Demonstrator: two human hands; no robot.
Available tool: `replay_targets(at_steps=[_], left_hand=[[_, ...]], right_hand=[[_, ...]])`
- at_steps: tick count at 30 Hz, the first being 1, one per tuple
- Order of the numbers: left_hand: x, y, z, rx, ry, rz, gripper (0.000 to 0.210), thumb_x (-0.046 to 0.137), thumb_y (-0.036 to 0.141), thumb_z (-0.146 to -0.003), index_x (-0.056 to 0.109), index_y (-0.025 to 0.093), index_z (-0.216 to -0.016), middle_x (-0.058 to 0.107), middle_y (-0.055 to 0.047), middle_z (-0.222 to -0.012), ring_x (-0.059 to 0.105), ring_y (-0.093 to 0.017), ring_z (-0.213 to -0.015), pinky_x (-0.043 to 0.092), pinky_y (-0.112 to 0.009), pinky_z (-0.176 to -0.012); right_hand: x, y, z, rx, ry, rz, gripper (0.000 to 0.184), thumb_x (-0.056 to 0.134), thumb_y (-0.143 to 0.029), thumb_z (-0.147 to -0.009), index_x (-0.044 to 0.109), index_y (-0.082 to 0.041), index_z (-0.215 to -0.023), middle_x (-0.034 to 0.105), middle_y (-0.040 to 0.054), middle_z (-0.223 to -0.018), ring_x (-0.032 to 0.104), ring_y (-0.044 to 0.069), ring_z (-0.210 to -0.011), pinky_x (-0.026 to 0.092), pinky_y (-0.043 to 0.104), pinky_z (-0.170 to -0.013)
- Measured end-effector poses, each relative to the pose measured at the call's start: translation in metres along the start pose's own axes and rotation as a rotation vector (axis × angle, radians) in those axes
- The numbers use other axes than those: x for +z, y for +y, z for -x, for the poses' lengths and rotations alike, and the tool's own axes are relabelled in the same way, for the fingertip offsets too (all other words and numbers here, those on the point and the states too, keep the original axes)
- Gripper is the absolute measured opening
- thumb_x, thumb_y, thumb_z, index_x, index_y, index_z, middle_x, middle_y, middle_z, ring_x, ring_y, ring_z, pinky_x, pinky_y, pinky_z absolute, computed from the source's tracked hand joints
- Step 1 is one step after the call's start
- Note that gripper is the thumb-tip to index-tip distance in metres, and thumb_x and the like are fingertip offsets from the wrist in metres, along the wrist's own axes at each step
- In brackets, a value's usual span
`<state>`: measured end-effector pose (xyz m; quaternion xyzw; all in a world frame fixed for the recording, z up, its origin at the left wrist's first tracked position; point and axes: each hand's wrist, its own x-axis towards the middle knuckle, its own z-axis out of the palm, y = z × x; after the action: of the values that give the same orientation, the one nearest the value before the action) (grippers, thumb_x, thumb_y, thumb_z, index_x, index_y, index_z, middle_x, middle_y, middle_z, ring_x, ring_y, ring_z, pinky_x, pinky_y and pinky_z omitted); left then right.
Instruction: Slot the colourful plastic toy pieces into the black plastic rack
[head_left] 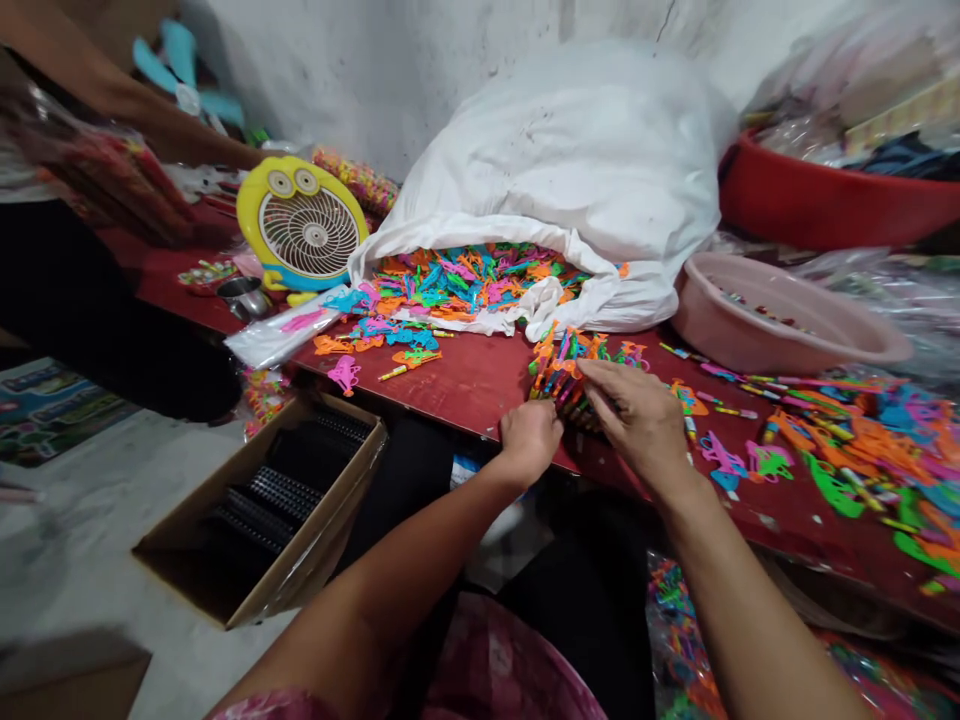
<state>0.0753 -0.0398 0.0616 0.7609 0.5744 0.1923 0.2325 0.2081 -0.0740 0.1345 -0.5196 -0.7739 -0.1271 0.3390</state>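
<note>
A dense bundle of small coloured plastic pieces on thin patterned sticks stands at the front edge of the red table. Against its near left side, my left hand is closed, with the fingertips hidden. My right hand curves over the bundle from the right, its fingertips on the upper pieces and the thumb lower down. What supports the bundle underneath is hidden by my hands. Behind it, similar loose pieces spill from the mouth of a big white sack.
An open cardboard box with black ridged trays stands lower left. A yellow fan and metal cup are at left, near another person's arm. At right are a pink basin, a red tub and heaped pieces.
</note>
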Motion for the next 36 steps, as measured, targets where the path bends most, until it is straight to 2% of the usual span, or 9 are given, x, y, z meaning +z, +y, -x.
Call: replay_targets(at_steps=[2, 4, 7, 8, 11, 17, 24, 30, 36], left_hand=[[-0.003, -0.006, 0.004, 0.079, 0.046, 0.053, 0.012, 0.059, 0.027, -0.087, 0.067, 0.021, -0.082, 0.068, -0.003, -0.08, 0.063, -0.018, -0.076, 0.044, -0.027, -0.07], [-0.013, -0.012, 0.008, 0.225, 0.197, 0.121, 0.014, 0.058, 0.031, -0.09, 0.066, 0.02, -0.085, 0.067, -0.003, -0.085, 0.062, -0.017, -0.079, 0.045, -0.027, -0.073], [-0.041, -0.014, 0.002, 0.453, 0.525, 0.116, 0.03, 0.061, 0.039, -0.09, 0.062, 0.019, -0.112, 0.064, -0.01, -0.113, 0.057, -0.024, -0.107, 0.042, -0.036, -0.091], [-0.052, -0.011, -0.004, 0.533, 0.56, 0.075, 0.043, 0.064, 0.04, -0.088, 0.056, 0.019, -0.125, 0.058, -0.012, -0.127, 0.051, -0.027, -0.119, 0.039, -0.04, -0.098], [-0.077, 0.0, -0.028, 0.813, 0.406, -0.058, 0.055, 0.063, 0.04, -0.088, 0.048, 0.02, -0.137, 0.053, -0.012, -0.136, 0.047, -0.026, -0.126, 0.035, -0.04, -0.103], [-0.081, 0.01, -0.053, 0.896, 0.227, -0.202, 0.03, 0.06, 0.039, -0.092, 0.065, 0.021, -0.115, 0.068, -0.008, -0.108, 0.059, -0.024, -0.104, 0.036, -0.038, -0.091], [-0.071, 0.001, -0.052, 0.914, 0.292, -0.142, 0.027, 0.06, 0.038, -0.092, 0.067, 0.021, -0.112, 0.07, -0.006, -0.104, 0.06, -0.022, -0.099, 0.035, -0.037, -0.088], [-0.061, -0.002, -0.045, 0.889, 0.352, -0.095, 0.026, 0.053, 0.029, -0.095, 0.066, 0.022, -0.116, 0.068, -0.006, -0.111, 0.057, -0.021, -0.106, 0.035, -0.038, -0.093], [-0.064, 0.001, -0.043, 0.916, 0.341, -0.128, 0.046, 0.057, 0.034, -0.091, 0.054, 0.023, -0.136, 0.065, -0.006, -0.102, 0.056, -0.022, -0.097, 0.037, -0.037, -0.088]], right_hand=[[0.001, 0.001, 0.002, -0.006, 0.008, 0.011, 0.029, 0.053, -0.021, -0.095, 0.068, -0.02, -0.12, 0.07, 0.0079, -0.119, 0.065, 0.023, -0.109, 0.05, 0.04, -0.094], [0.003, 0.003, 0.003, -0.004, 0.004, 0.009, 0.031, 0.054, -0.02, -0.094, 0.066, -0.021, -0.123, 0.069, 0.0077, -0.121, 0.064, 0.023, -0.111, 0.049, 0.041, -0.095], [0.003, 0.006, 0.003, -0.007, 0.001, -0.031, 0.035, 0.054, -0.019, -0.093, 0.063, -0.023, -0.127, 0.068, 0.0066, -0.123, 0.063, 0.023, -0.113, 0.047, 0.042, -0.097], [0.002, 0.006, 0.003, -0.009, 0.007, -0.053, 0.037, 0.053, -0.019, -0.093, 0.062, -0.024, -0.129, 0.067, 0.0065, -0.125, 0.062, 0.023, -0.115, 0.047, 0.043, -0.098], [-0.004, 0.001, 0.006, 0.027, 0.065, -0.105, 0.042, 0.054, -0.02, -0.093, 0.057, -0.025, -0.134, 0.062, 0.0071, -0.133, 0.055, 0.024, -0.124, 0.043, 0.046, -0.104], [0.006, -0.02, 0.061, 0.321, 0.413, -0.184, 0.037, 0.051, -0.018, -0.093, 0.061, -0.026, -0.128, 0.062, 0.0091, -0.125, 0.057, 0.023, -0.119, 0.046, 0.045, -0.102], [0.05, -0.026, 0.12, 0.416, 0.313, -0.107, 0.031, 0.049, -0.015, -0.093, 0.065, -0.022, -0.118, 0.063, 0.0102, -0.118, 0.057, 0.023, -0.112, 0.046, 0.042, -0.096], [0.058, -0.033, 0.11, 0.407, 0.003, 0.175, 0.035, 0.049, -0.02, -0.095, 0.062, -0.022, -0.127, 0.061, 0.0111, -0.115, 0.051, 0.025, -0.104, 0.038, 0.039, -0.085], [0.06, -0.038, 0.091, 0.431, -0.132, 0.323, 0.037, 0.048, -0.029, -0.097, 0.06, -0.026, -0.132, 0.059, 0.0097, -0.103, 0.046, 0.025, -0.094, 0.03, 0.037, -0.077]])
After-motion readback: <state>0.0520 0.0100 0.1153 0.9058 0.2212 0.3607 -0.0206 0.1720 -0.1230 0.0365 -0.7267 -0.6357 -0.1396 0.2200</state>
